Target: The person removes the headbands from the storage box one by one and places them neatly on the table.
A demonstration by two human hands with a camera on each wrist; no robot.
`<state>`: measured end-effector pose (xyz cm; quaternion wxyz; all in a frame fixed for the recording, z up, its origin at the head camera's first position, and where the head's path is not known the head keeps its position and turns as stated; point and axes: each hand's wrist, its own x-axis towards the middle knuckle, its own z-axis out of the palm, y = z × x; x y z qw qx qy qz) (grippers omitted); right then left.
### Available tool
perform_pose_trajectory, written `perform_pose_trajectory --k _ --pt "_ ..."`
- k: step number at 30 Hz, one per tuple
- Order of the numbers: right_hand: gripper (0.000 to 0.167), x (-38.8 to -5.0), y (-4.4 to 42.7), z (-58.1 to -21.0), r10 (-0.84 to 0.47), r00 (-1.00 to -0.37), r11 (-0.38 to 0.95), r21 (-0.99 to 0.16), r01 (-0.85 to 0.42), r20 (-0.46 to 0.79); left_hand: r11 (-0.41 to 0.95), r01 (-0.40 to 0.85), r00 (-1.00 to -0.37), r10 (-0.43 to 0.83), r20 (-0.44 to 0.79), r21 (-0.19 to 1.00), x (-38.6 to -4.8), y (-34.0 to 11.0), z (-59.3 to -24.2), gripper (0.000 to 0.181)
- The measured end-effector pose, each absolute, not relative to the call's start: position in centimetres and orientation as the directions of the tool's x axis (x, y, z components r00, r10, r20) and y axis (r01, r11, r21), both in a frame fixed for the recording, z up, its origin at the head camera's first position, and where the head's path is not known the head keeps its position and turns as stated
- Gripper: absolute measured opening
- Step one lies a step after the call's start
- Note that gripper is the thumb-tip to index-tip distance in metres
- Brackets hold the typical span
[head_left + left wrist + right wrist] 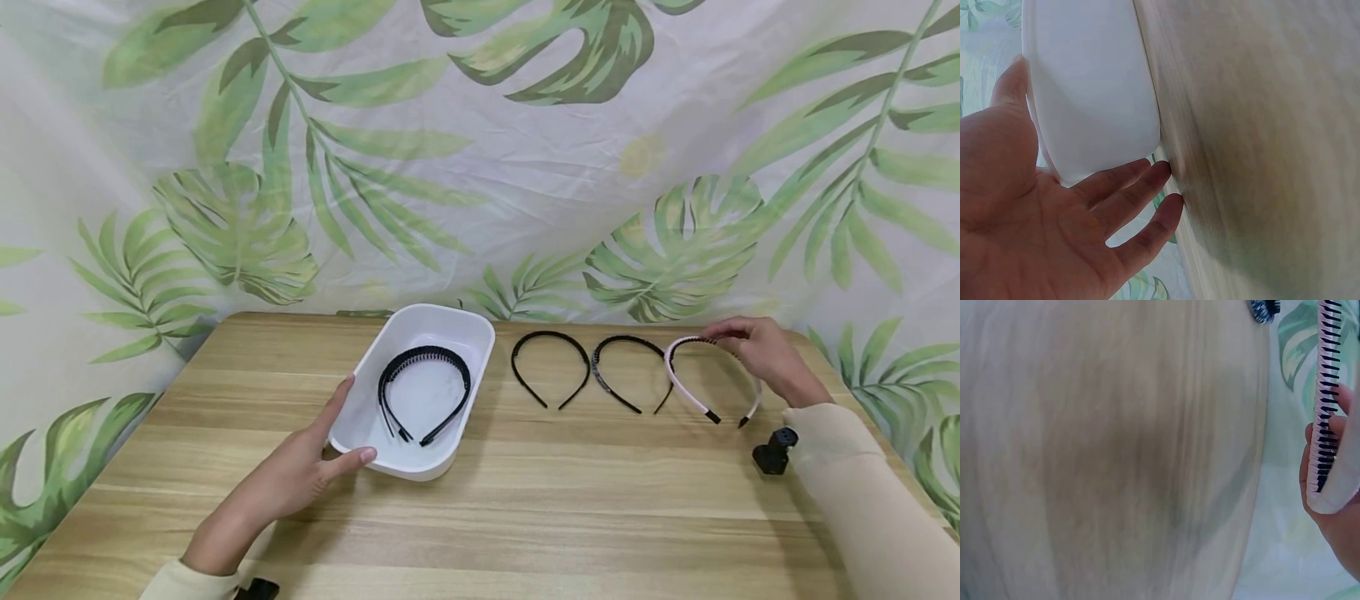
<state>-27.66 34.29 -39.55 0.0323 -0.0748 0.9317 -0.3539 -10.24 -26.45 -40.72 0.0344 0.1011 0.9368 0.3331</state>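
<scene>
While in white tub, black headbands

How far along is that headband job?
If they're being laid out, it's partway: two dark headbands already sit in a row. The right hand holds the pink headband at the row's end. The black headbands in the white box seem left; they overlap too much to count.

A pale cloth printed with green leaves hung behind the wood-grained desk, lightly creased and visible past both its sides; soft light left blurred shadows across its top
</scene>
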Motion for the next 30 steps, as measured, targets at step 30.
perform_pose_trajectory --k 30 --pt "0.030 -28.5 36.2 -41.0 -0.131 -0.991 0.763 -0.637 -0.113 0.019 0.770 0.141 -0.981 0.193 -0.017 0.623 -10.3 -26.5 -40.4 0.102"
